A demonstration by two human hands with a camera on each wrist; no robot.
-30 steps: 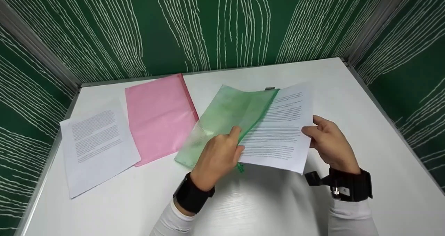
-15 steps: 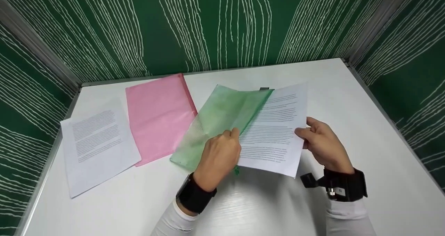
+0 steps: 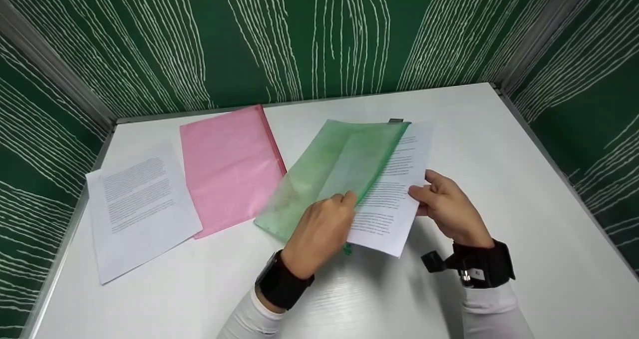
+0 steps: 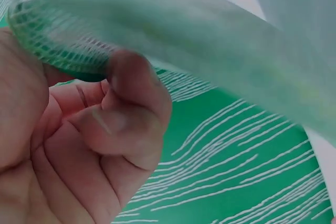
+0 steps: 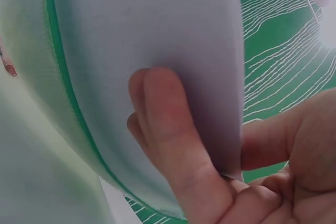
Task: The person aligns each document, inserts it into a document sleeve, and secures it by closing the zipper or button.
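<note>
A translucent green mesh zipper pouch (image 3: pixel 319 164) is held above the white table, its opening edge facing right. Printed paper sheets (image 3: pixel 392 199) stick partly out of that opening, and their inner part shows through the green mesh. My left hand (image 3: pixel 322 231) grips the pouch near the lower end of its opening; in the left wrist view its curled fingers (image 4: pixel 131 124) hold the mesh edge. At the sheets' right edge my right hand (image 3: pixel 449 206) pinches the paper, thumb on the printed side and fingers (image 5: pixel 168 108) behind, as the right wrist view shows.
A pink zipper pouch (image 3: pixel 229 169) lies flat left of the green one. Further left, another printed sheet stack (image 3: pixel 145 219) overlaps the pink pouch's edge. Green walls (image 3: pixel 239 44) with white lines border the white table (image 3: pixel 349 304) at the back and sides.
The right hand has moved left with the sheets, and more of the paper is inside the green pouch. The left hand has shifted slightly right along the opening.
</note>
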